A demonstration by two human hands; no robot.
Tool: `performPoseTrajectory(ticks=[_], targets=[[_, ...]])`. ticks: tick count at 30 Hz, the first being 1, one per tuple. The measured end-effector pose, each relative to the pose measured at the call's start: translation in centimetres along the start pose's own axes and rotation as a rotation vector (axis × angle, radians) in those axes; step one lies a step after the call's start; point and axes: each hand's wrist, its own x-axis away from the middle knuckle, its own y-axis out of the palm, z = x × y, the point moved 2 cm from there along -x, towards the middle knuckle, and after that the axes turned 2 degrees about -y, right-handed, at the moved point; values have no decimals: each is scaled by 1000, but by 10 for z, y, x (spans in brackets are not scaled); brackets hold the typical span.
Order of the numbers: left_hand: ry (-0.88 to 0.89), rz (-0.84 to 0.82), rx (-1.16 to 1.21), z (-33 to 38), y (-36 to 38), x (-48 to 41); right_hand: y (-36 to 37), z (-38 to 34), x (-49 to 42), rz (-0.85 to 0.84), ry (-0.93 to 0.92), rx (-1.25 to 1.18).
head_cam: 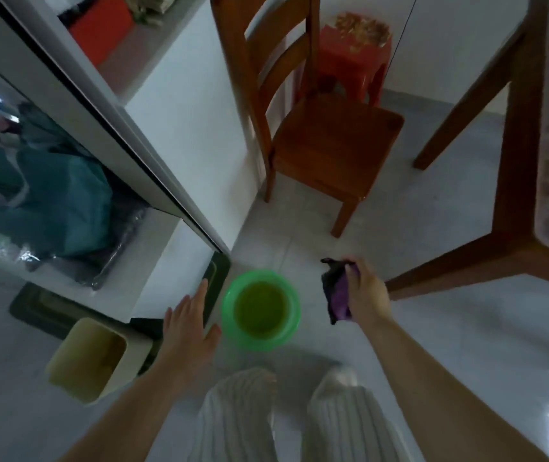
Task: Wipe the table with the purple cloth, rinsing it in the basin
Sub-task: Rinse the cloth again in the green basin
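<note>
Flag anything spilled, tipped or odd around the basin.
Nothing stands out. The green basin sits upright on the floor with no puddle visible around it; the purple cloth is bunched in the right hand beside it, the left hand open nearby.

Left hand (189, 323) fingers spread flat, right hand (368, 293) clenched, both arms outstretched

Round you on the floor (450, 345)
Ahead you see a wooden chair (333, 141), a red stool (353, 61) behind it; at your left, a beige bin (89, 358) beside a dark green mat (43, 305).
</note>
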Motion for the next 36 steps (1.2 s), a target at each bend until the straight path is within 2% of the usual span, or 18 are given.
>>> performPoseTrajectory(ticks=[5, 9, 11, 15, 18, 22, 24, 26, 28, 29, 32, 34, 36], targets=[[79, -162, 109, -23, 48, -59, 100, 8, 3, -211, 66, -222], [110, -378, 453, -40, 120, -117, 178, 49, -30, -278, 117, -364], [54, -421, 566, -58, 163, -150, 217, 79, -48, -287, 151, -455], [-201, -529, 704, -120, 258, -219, 291, 159, -87, -323, 194, -556], [-200, -456, 643, -167, 327, -275, 344, 236, -122, -287, 173, -404], [-48, -300, 350, -212, 426, -333, 420, 336, -163, -254, 127, -7], [-16, -226, 243, -231, 472, -355, 458, 377, -177, -364, 63, 260], [54, -155, 14, -246, 502, -368, 486, 408, -182, -580, -47, 533], [151, -175, -110, -257, 522, -375, 500, 427, -184, -739, -215, 751], [172, -218, -129, -260, 529, -376, 503, 434, -185, -755, -254, 821], [95, -328, -15, -259, 540, -376, 508, 435, -184, -667, -107, 832], [-20, -307, 218, -255, 542, -378, 520, 429, -177, -742, -141, 731], [-216, -315, 534, -247, 540, -382, 526, 427, -172, -805, -178, 567]])
